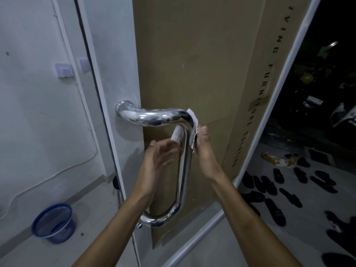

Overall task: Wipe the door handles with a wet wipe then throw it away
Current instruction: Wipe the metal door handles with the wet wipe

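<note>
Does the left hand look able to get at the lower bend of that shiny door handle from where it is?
Probably yes. The left hand sits beside the door handle partway down its upright bar, and nothing covers the bar below it down to the lower bend. It does hold one end of the wet wipe, though.

The door handle point(182, 151) is my landmark: wet wipe point(193, 130) looped behind its upper bend, left hand point(159, 160) left, right hand point(204, 151) right, bin point(54, 223) on the floor lower left, sandals point(279, 182) lower right.
</note>
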The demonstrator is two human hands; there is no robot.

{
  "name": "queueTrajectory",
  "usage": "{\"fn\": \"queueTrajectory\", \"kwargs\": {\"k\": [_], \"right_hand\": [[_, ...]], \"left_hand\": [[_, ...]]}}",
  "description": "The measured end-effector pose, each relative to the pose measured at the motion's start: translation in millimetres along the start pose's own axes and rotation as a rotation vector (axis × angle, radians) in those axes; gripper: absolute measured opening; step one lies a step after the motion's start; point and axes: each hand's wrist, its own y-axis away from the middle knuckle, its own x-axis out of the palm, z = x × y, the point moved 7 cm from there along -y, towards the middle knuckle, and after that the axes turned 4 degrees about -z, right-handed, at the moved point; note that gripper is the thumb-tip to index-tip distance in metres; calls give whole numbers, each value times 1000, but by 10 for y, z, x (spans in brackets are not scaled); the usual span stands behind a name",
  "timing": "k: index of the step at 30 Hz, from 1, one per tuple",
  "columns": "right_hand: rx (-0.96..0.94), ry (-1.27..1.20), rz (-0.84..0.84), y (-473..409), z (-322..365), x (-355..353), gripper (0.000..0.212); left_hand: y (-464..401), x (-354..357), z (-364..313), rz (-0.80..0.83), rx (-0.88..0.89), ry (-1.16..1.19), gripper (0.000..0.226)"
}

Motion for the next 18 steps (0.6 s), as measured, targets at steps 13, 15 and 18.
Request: {"fn": "queueTrajectory", "kwargs": {"k": [13, 15, 18], "right_hand": [[400, -99, 163, 356, -962, 56, 91], [468, -35, 141, 476, -1146, 23, 95], [526, 12, 108, 718, -1343, 22, 100]], "left_hand": [[7, -166, 195, -59, -115, -117, 57], [22, -185, 240, -43, -146, -151, 57], [43, -228, 310, -25, -195, -190, 59]]}}
